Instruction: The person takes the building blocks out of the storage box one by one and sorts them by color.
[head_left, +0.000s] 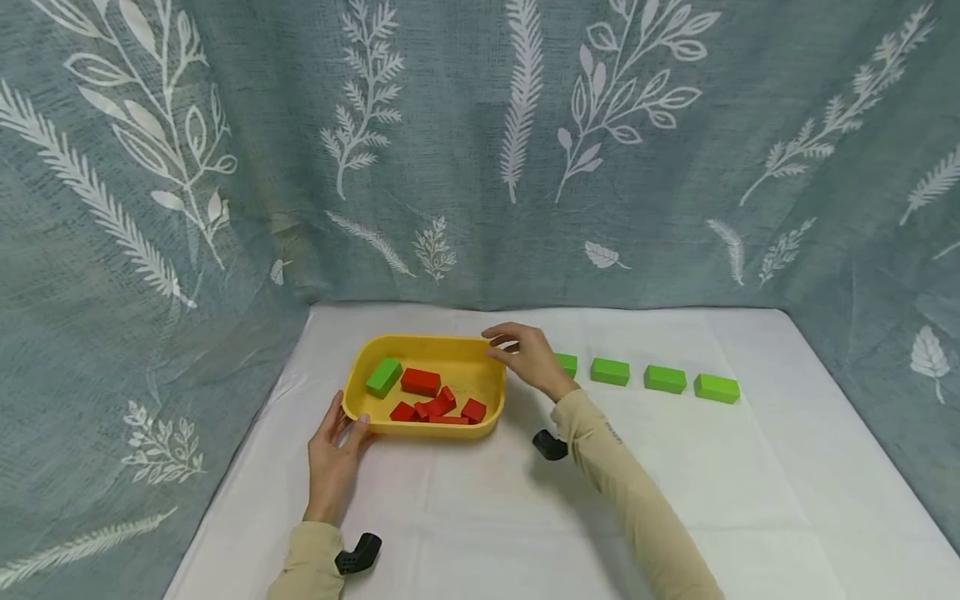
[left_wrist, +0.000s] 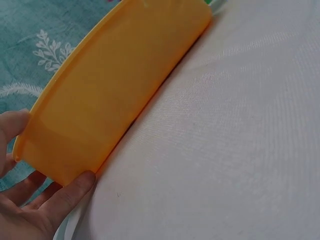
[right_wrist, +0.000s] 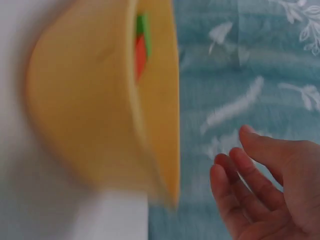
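Note:
A yellow plastic tub [head_left: 465,367] sits on the white tabletop, holding a green block [head_left: 384,377], a red rectangular block [head_left: 421,382] and several smaller red blocks [head_left: 474,410] along its near side. My left hand [head_left: 332,467] grips the tub's near left corner; in the left wrist view its thumb [left_wrist: 75,190] presses low on the yellow wall [left_wrist: 120,75]. Over the tub's far right corner hovers my right hand [head_left: 528,360]. Seen from the right wrist, that hand [right_wrist: 267,185] is apart from the rim, its fingers loosely bent with nothing between them.
To the right of the tub runs a row of green blocks, one [head_left: 566,364] partly hidden by my right hand, then others [head_left: 611,372], [head_left: 665,379] and an end block [head_left: 717,388]. A teal leaf-patterned curtain [head_left: 465,167] borders the table's back and sides.

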